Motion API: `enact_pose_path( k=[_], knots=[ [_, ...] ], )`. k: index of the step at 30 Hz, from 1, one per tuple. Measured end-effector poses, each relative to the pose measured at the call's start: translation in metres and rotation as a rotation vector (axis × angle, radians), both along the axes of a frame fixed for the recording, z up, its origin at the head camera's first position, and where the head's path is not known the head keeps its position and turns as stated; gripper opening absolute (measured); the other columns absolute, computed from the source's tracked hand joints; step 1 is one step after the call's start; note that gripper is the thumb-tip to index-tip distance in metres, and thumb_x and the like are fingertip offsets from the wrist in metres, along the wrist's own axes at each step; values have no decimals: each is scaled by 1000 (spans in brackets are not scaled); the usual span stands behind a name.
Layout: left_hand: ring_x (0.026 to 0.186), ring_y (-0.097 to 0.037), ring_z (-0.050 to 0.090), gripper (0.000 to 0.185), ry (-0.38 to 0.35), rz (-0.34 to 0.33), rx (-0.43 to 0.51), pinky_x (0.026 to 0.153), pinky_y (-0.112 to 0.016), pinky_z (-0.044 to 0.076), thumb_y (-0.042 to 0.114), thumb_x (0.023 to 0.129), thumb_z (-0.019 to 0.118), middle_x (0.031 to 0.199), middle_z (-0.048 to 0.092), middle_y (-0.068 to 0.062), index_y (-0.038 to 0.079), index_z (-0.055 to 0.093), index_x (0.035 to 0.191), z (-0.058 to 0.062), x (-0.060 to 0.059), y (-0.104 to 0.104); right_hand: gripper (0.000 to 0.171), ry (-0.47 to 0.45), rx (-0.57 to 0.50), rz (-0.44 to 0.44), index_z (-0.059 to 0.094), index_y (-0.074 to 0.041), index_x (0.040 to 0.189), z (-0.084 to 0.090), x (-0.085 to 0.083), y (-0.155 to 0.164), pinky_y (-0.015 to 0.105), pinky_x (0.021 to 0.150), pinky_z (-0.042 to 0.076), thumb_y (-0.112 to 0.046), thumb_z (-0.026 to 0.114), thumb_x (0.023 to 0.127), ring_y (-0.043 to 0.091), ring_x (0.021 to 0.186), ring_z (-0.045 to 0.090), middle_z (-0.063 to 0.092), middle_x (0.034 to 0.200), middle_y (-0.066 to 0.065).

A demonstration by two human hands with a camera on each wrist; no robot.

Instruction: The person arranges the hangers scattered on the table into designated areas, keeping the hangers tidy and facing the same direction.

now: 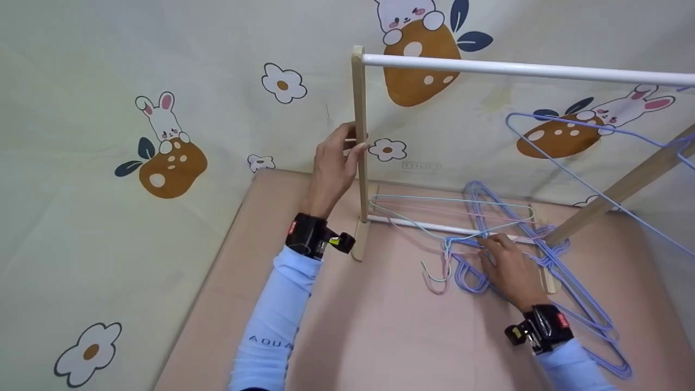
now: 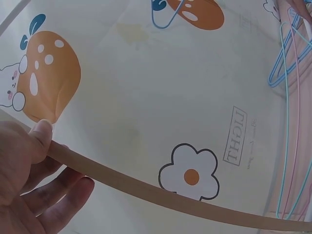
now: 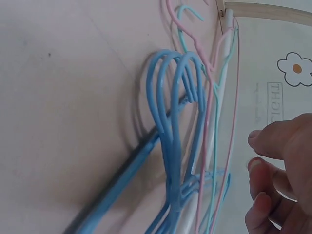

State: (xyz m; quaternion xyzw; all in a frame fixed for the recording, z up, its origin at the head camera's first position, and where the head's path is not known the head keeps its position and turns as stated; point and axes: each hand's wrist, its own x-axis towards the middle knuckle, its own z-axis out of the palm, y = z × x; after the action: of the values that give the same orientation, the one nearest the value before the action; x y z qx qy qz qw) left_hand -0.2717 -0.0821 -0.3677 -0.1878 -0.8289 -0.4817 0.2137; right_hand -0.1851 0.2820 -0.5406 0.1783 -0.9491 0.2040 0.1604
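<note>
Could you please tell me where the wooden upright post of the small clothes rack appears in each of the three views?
Head: the pale wooden upright post stands centre-left, gripped by the left hand.
Left wrist: it crosses the lower frame as a tan bar, pinched by that hand at left.
Right wrist: only a short wooden piece shows at the top right, probably its base.
Shared landmark: the white flower print with an orange centre.

The left hand (image 2: pixel 22 170) grips a thin wooden post (image 2: pixel 161 195), thumb pressed on top and fingers (image 2: pixel 63 202) curled beneath it. Behind hangs a printed cloth (image 2: pixel 146 87) with a white flower (image 2: pixel 191 171) and an orange shape. Blue, pink and teal wire hangers (image 2: pixel 287 73) lie at the right edge.
</note>
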Motion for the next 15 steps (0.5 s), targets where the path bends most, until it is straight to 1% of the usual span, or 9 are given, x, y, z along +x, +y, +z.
enact_pose_path(
  k=[3, 7, 10, 15],
  knots=[
    [96, -14, 60, 31, -1, 13, -20, 77, -19, 52, 20, 95, 55, 105, 59, -4, 5, 54, 122, 1, 0, 1, 30, 4, -10, -14, 66, -8, 112, -4, -1, 0, 29, 36, 40, -11, 71, 82, 18, 60, 55, 56, 108, 4],
    [96, -14, 60, 32, -8, 26, -38, 77, -18, 51, 19, 94, 55, 106, 59, -5, 5, 53, 123, 0, 0, 2, 30, 2, -22, -24, 66, -8, 112, -10, -2, 0, 33, 42, 47, -10, 71, 82, 22, 70, 59, 57, 109, 6],
    [97, -14, 59, 33, -10, 36, -49, 78, -17, 51, 19, 94, 55, 106, 58, -5, 4, 52, 124, 0, 0, 3, 30, 3, -29, -28, 66, -8, 112, -13, -2, 0, 37, 46, 49, -7, 71, 82, 25, 73, 60, 58, 109, 8],
    [100, -14, 58, 36, 1, 60, -85, 79, -18, 51, 21, 95, 53, 108, 57, -6, 4, 51, 126, 0, 1, 3, 29, 29, -31, -28, 67, -8, 109, -16, -5, -1, 38, 45, 49, -6, 72, 81, 25, 70, 60, 60, 107, 8]
  ],
)
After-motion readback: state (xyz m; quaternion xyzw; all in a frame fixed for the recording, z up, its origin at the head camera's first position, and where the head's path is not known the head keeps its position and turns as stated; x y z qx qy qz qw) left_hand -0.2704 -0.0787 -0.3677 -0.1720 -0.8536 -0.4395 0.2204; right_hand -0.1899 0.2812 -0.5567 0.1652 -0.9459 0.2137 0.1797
